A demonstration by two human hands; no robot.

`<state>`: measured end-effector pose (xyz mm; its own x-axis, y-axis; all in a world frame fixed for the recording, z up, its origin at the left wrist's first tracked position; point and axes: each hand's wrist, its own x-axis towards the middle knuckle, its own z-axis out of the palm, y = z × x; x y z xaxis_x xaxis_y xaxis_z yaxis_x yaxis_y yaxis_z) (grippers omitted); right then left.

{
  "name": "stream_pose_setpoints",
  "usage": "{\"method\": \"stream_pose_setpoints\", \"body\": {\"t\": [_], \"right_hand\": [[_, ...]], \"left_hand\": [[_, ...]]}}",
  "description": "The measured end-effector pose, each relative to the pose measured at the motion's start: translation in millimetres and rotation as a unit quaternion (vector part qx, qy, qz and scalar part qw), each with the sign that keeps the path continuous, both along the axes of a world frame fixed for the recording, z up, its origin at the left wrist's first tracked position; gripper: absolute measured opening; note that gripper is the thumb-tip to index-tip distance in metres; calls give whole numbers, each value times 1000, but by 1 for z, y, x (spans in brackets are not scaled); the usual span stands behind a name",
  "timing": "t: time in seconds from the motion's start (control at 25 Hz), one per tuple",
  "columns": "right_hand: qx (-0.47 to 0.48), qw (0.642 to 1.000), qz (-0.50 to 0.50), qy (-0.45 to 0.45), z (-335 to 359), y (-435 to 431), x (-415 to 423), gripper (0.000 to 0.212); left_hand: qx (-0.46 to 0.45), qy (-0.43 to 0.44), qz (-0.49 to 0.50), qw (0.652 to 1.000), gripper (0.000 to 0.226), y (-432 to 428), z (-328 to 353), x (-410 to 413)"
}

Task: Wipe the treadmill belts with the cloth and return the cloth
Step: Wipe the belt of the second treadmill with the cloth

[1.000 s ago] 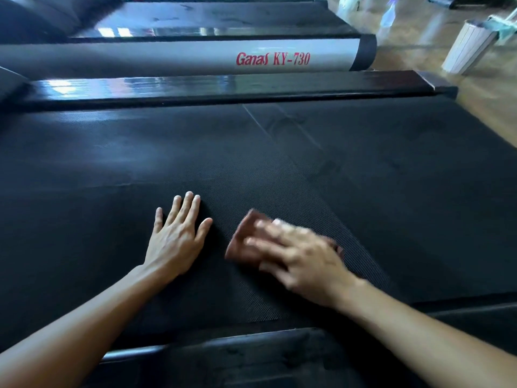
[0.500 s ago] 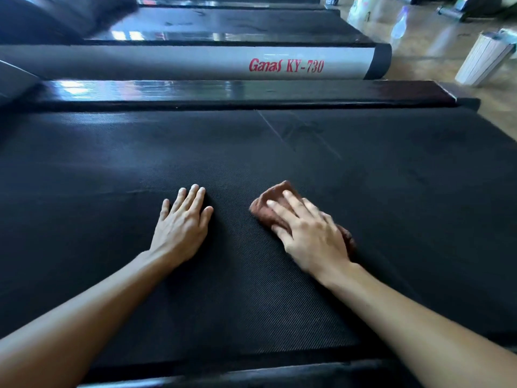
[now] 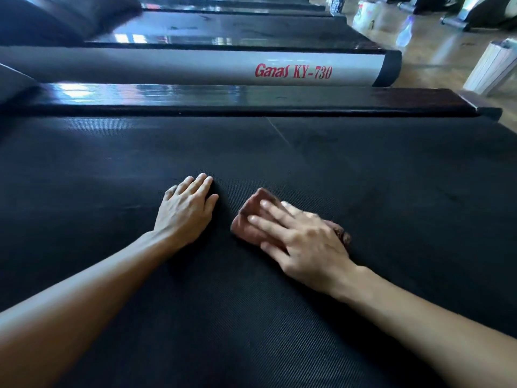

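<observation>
Slid a little leftward since half a second ago: right hand (image 3: 307, 242) with the cloth (image 3: 250, 205) under it, closer now to left hand (image 3: 184, 217) (left hand itself pretty much where it was). Right fingertips (image 3: 263, 204) smeared by motion blur.

Right hand flat, palm down, fingers straight and spread, pressing cloth onto belt (image 3: 391, 191); no curl round it, no pinch. Cloth brown, crumpled, lying on middle area of belt, poking out ahead of fingertips and again at little-finger side of hand.

Left hand also flat on bare belt, palm down, fingers straight and close together, thumb angled toward cloth; just beside cloth, not touching. Both forearms bare, reaching in from bottom edge.

Belt black, fine ribbed texture, thin diagonal seam line (image 3: 279, 135) across far half. Beyond belt, glossy dark side rail (image 3: 251, 98) with window glare. Past that, neighbouring treadmill's grey rail (image 3: 195, 65), red lettering "Ganas KY-730".

Top right: shiny floor (image 3: 436, 60), clear spray bottle (image 3: 404, 32) standing on it (blurry), white ribbed bin (image 3: 492, 67) near right edge, well apart from both hands.
</observation>
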<state>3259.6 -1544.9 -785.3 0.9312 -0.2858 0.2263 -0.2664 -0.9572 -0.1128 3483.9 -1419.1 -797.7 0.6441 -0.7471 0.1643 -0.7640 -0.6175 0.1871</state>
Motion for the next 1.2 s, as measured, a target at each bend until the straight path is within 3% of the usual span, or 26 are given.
{"method": "stream_pose_setpoints", "body": {"t": [0.08, 0.12, 0.16, 0.24, 0.28, 0.36, 0.44, 0.48, 0.52, 0.6, 0.64, 0.72, 0.8, 0.84, 0.88, 0.96, 1.0, 1.12, 1.16, 1.2], "right_hand": [[-6, 992, 122, 1, 2, -9, -11, 50], [14, 997, 80, 11, 4, -22, -3, 50], [52, 998, -31, 18, 6, -38, 11, 51], [93, 961, -253, 60, 10, -46, 39, 53], [71, 961, -262, 57, 9, -41, 49, 53], [11, 996, -91, -6, -3, -26, 48, 52], [3, 999, 46, 6, 0, -39, 43, 51], [30, 999, 2, 19, 4, -55, 48, 50], [57, 992, -111, 26, 5, -68, 55, 50], [66, 950, -304, 27, 0, -67, 73, 51], [30, 954, -297, 14, -3, -58, 82, 51], [-15, 994, -106, -11, -6, -43, 86, 52], [0, 999, 32, 18, 2, -65, 88, 53], [13, 999, -3, 33, 5, -83, 93, 52], [34, 994, -102, 34, 4, -99, 102, 51], [66, 948, -308, 36, -1, -112, 126, 52], [48, 947, -315, 37, -2, -110, 140, 52], [-6, 998, -58, 24, 2, -118, 150, 50], [3, 999, -27, 36, 6, -133, 150, 50], [14, 997, -71, 34, 8, -147, 151, 49]], "left_hand": [[13, 21, -6, 1000, 56, -6, 3, 6], [20, 33, -11, 999, 58, -8, 3, 7], [23, 42, -15, 999, 58, -9, 2, 8], [19, 48, -16, 999, 59, -8, -3, 7], [13, 46, -13, 999, 59, -8, -4, 6], [2, 47, -6, 999, 60, -7, -5, 6], [-1, 48, -3, 999, 61, -8, -3, 8], [4, 48, -4, 999, 61, -8, -3, 7], [9, 47, -6, 999, 61, -9, -3, 6], [10, 43, -4, 999, 61, -8, -4, 7], [9, 43, -3, 999, 61, -8, -4, 8], [7, 42, -5, 999, 61, -9, -3, 8], [7, 41, -5, 999, 61, -9, -2, 9], [8, 41, -5, 999, 61, -9, -2, 8], [8, 40, -4, 999, 61, -8, -1, 6], [3, 36, 0, 999, 61, -7, -1, 6], [2, 35, 0, 999, 61, -8, -1, 6], [2, 30, -2, 1000, 60, -9, -1, 6], [3, 27, -1, 1000, 61, -10, -2, 6], [3, 24, 0, 1000, 61, -9, -2, 6]]}}
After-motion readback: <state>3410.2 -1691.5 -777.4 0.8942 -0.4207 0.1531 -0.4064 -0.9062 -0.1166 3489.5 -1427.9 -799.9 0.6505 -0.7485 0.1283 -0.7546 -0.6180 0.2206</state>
